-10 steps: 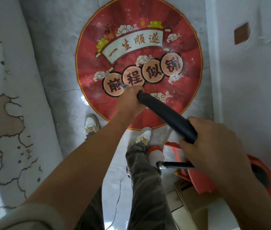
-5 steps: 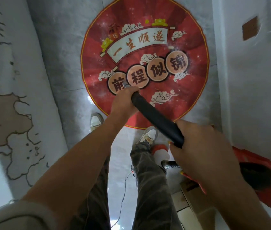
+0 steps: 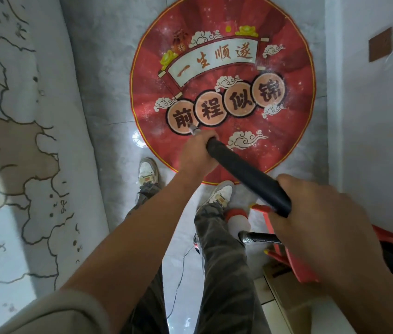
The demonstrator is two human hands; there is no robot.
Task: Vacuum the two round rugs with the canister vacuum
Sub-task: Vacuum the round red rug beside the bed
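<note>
both hands grip black vacuum wand [image 3: 248, 173]: left hand [image 3: 196, 155] low over red round rug [image 3: 294, 75], right hand [image 3: 320, 227] higher up

Round your feet: shoes, floor, box and wall.
Your right shoe [image 3: 219, 192], white, stands on the pale marbled floor [image 3: 108, 75]. Your left shoe [image 3: 147, 173] sits near it to the left, slightly further forward. Grey patterned trousers [image 3: 222, 261] run down to it. Behind it to the right you have a cardboard box [image 3: 284, 290]. Well ahead and to its right, a brown plate [image 3: 380, 44] is fixed on the white wall [image 3: 371, 116].
</note>
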